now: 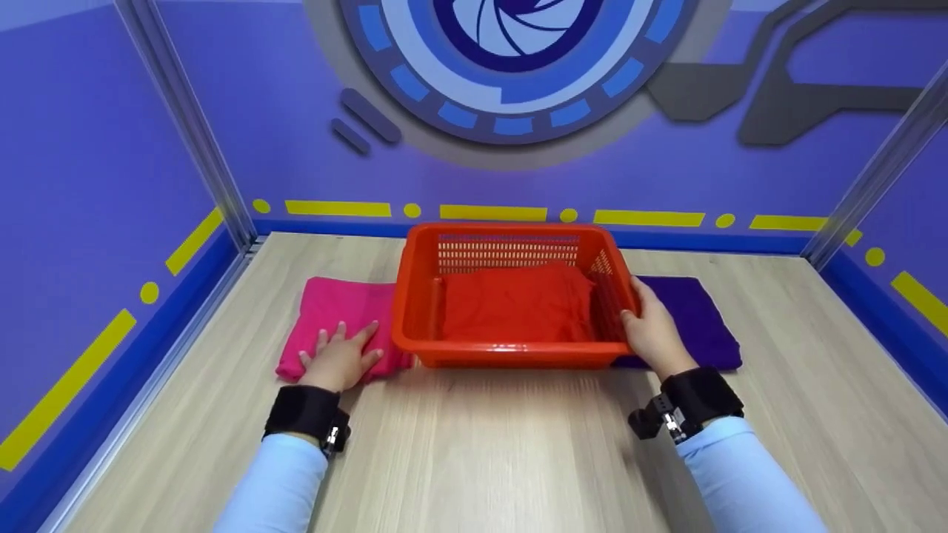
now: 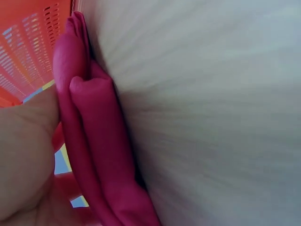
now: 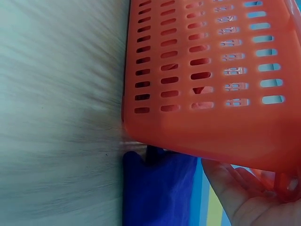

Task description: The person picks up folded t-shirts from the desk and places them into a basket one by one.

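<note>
Basket is gripped by the right hand; the left hand, splayed, touches pink cloth. Pale wooden table lies beneath both, a patterned blue wall beyond.

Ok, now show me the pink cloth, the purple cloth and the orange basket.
Pink cloth (image 1: 342, 300): head view, top face, beyond the left hand (image 1: 337, 363).
Purple cloth (image 1: 700, 324): head view, exposed top face.
Orange basket (image 1: 511, 357): head view, front wall.
</note>
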Available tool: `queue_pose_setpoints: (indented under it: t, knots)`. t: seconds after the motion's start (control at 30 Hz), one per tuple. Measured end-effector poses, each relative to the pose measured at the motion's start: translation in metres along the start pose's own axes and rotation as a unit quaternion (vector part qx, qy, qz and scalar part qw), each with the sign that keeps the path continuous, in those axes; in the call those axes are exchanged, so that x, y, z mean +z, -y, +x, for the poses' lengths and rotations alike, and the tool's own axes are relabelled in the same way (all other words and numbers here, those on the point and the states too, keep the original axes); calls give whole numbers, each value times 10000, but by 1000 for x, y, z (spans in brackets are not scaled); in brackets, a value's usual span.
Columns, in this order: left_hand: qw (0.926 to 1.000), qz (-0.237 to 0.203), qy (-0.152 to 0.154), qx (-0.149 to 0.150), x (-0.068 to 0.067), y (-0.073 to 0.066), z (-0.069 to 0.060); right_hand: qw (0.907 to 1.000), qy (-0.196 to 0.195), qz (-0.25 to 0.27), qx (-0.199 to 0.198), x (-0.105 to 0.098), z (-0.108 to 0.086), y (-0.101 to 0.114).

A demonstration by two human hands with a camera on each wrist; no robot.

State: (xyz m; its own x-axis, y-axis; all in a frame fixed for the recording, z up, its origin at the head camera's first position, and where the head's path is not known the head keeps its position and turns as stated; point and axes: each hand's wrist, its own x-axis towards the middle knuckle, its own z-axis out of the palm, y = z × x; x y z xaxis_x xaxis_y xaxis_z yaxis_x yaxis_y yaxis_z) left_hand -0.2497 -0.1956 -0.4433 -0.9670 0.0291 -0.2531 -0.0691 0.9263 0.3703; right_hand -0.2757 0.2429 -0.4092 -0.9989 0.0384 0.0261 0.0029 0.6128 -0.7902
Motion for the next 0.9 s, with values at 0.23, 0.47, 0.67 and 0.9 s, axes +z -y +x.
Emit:
queue_pose_setpoints:
  t: [0.23,0.47,0.67,0.9]
  knots:
    - [10000,42,-57,47,3,0,-16,10000,-23,9,-55,0,0,0]
    - [9997,173,-113,125,5,2,-37,10000,-38,-4,-64,0,0,0]
    - [9994,240,-190,186,10,3,-55,10000,-1,67,-22,-2,0,1]
    - [9993,360,-77,79,18,8,-77,9999,64,96,1,0,0,0]
